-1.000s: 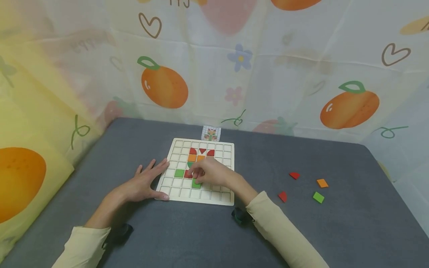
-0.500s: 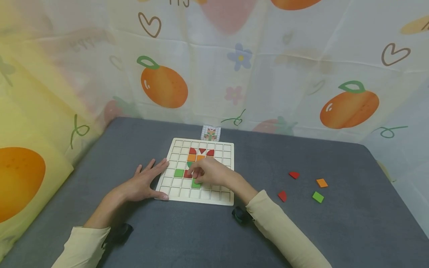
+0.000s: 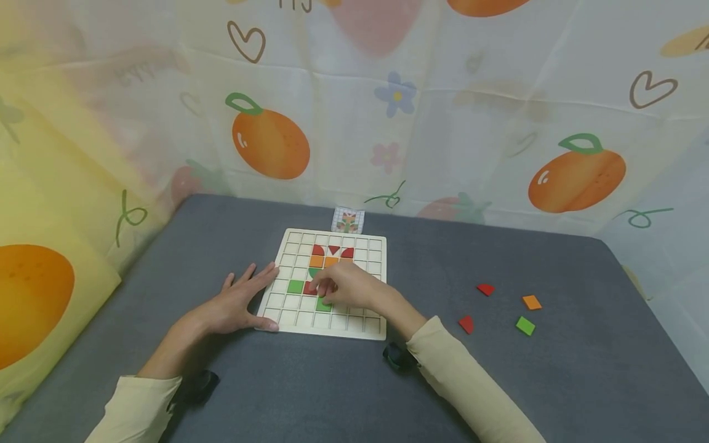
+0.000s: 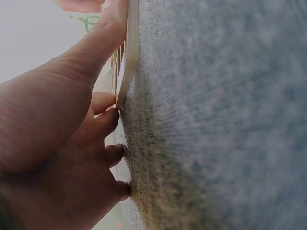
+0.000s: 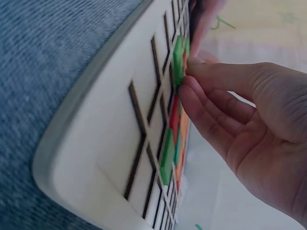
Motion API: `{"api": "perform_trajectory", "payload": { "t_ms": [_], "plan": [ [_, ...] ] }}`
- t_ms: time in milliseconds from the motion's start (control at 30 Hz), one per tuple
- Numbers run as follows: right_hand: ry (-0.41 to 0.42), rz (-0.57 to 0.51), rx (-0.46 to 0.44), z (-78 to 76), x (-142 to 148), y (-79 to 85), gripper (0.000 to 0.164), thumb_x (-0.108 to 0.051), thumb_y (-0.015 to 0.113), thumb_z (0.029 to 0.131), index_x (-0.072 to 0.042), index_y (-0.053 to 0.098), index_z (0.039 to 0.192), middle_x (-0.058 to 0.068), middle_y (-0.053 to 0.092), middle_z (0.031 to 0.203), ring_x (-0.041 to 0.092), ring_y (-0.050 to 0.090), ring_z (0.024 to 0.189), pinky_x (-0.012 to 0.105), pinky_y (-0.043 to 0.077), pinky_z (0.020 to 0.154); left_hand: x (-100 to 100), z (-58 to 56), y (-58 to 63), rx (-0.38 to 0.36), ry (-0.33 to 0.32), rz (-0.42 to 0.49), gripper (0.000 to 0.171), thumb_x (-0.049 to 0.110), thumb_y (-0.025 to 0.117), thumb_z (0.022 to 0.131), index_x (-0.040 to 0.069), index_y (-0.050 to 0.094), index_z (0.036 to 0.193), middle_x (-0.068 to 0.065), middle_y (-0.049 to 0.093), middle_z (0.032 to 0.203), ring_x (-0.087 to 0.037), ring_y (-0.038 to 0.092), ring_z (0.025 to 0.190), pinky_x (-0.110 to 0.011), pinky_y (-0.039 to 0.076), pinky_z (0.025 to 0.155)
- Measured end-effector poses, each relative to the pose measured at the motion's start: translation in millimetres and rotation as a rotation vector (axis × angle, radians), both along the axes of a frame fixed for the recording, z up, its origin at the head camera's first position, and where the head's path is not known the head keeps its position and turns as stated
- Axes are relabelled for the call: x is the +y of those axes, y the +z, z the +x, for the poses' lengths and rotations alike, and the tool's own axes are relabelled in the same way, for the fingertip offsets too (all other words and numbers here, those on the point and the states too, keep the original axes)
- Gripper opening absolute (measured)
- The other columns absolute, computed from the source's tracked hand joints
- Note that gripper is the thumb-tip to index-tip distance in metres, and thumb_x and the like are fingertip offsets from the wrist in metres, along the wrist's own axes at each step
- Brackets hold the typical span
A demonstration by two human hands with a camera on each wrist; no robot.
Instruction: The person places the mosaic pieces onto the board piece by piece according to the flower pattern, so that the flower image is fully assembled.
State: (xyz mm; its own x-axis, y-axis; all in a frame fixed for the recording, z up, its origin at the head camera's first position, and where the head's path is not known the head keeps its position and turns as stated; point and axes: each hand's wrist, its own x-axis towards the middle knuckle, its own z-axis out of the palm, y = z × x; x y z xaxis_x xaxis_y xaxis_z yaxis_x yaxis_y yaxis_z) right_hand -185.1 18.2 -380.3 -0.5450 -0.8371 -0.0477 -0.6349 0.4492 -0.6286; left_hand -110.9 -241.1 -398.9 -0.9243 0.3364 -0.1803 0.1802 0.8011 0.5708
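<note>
A cream grid board (image 3: 293, 318) lies on the grey table, with red, orange and green tiles in its middle cells. My left hand (image 3: 235, 304) rests at the board's left edge, fingers spread and thumb at the near left corner. In the left wrist view the left hand (image 4: 62, 115) touches the board's rim (image 4: 129, 67). My right hand (image 3: 351, 284) is over the board's middle, fingers curled, pinching a green square tile (image 3: 324, 304) at a cell. In the right wrist view its fingertips meet at that green tile (image 5: 178, 62). Another green tile (image 5: 167, 155) sits in the grid nearer the camera.
Right of the board lie two red tiles (image 3: 485, 289) (image 3: 466, 324), an orange tile (image 3: 532, 302) and a loose green tile (image 3: 525, 326). A small pattern card (image 3: 348, 220) stands behind the board. A fruit-printed cloth (image 3: 443, 123) hangs at the table's back.
</note>
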Motion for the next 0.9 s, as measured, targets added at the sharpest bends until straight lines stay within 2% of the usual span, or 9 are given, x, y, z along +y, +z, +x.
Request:
{"api": "perform_trajectory", "payload": {
  "t_ms": [300,700,900],
  "plan": [
    [-0.006,-0.019,0.074,0.0,20,6.6,0.024,0.000,0.071,0.087,-0.005,0.072,0.110,0.002,0.070,0.088,0.009,0.062,0.081,0.021,0.050,0.076,-1,-0.2,-1.5,-0.005,0.002,0.004,0.114,0.051,0.083,0.070,0.004,0.023,0.155,-0.020,0.015,0.162,-0.049,-0.001,0.146,-0.069,-0.007,0.108],
    [-0.088,-0.014,0.003,-0.2,68,9.8,0.027,-0.001,0.069,0.089,-0.004,0.070,0.116,0.004,0.069,0.095,0.010,0.061,0.085,0.026,0.052,0.078,-1,-1.1,-0.5,-0.014,0.008,-0.004,0.116,0.053,0.083,0.070,0.005,0.022,0.156,-0.020,0.014,0.162,-0.049,-0.001,0.146,-0.069,-0.007,0.108],
    [-0.075,0.002,-0.035,7.9,87,9.1,0.027,-0.004,0.070,0.089,-0.005,0.070,0.116,0.000,0.069,0.094,0.007,0.060,0.082,0.023,0.053,0.077,-1,-1.0,-0.3,-0.011,-0.003,-0.004,0.115,0.054,0.082,0.071,0.005,0.022,0.156,-0.019,0.014,0.162,-0.049,0.000,0.146,-0.069,-0.006,0.108]
  ]
}}
